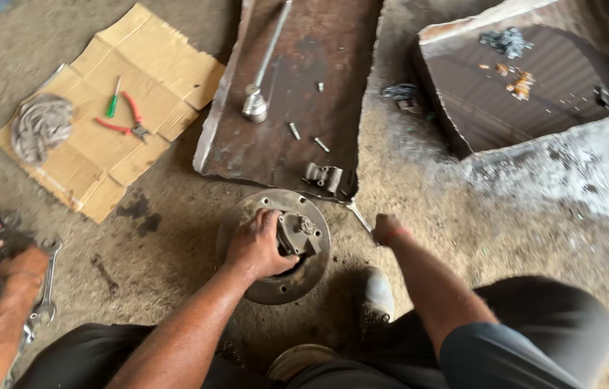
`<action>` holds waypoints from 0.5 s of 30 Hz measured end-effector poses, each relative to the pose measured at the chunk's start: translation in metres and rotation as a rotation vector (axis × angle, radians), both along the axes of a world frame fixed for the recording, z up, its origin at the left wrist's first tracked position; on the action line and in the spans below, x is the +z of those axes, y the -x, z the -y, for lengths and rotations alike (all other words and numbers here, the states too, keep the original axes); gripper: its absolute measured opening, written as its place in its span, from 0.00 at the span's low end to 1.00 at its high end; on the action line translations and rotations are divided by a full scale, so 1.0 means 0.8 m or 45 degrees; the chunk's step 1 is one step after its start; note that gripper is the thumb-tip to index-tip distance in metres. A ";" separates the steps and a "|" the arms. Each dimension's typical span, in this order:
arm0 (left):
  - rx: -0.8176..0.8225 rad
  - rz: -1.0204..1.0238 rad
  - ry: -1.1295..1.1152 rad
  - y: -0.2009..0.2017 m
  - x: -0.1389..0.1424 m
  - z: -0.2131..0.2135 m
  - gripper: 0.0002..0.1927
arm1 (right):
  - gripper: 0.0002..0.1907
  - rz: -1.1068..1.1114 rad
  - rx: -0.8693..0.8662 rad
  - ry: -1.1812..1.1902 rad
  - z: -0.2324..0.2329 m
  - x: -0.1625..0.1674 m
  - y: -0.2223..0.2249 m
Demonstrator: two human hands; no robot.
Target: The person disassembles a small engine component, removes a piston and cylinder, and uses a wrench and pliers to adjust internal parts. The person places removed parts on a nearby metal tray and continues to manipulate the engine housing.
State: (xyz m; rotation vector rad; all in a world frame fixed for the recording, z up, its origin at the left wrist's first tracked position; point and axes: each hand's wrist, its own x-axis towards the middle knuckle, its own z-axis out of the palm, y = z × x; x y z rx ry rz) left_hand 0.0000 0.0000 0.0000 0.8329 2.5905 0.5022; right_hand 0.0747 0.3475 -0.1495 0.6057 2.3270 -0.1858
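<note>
Fingers [273, 220] of the left hand [255, 248] are curled on the metal block [299, 234] atop the round disc [276, 284]. At three o'clock, the wrench [359, 217] is gripped by the closed right hand [388, 229]. The disc is best kept steady while the wrench is brought in squarely.

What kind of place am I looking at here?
Probably an informal ground-level repair workshop. A left hand grips a metal hub on the dirt floor, the right hand holds a wrench, and red-handled pliers lie on flattened cardboard.

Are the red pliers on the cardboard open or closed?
Open. The red pliers lie on the cardboard with their two handles spread apart in a V.
</note>
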 end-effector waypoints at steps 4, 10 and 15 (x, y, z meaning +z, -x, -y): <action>0.023 0.039 -0.101 0.018 -0.017 -0.001 0.54 | 0.19 -0.131 -0.116 -0.076 0.038 0.005 0.012; 0.014 -0.036 -0.284 0.030 -0.049 0.010 0.54 | 0.17 0.060 -0.178 -0.055 0.056 0.006 0.044; 0.034 -0.091 -0.284 0.004 -0.075 0.049 0.55 | 0.17 0.111 0.099 0.081 0.068 -0.017 0.024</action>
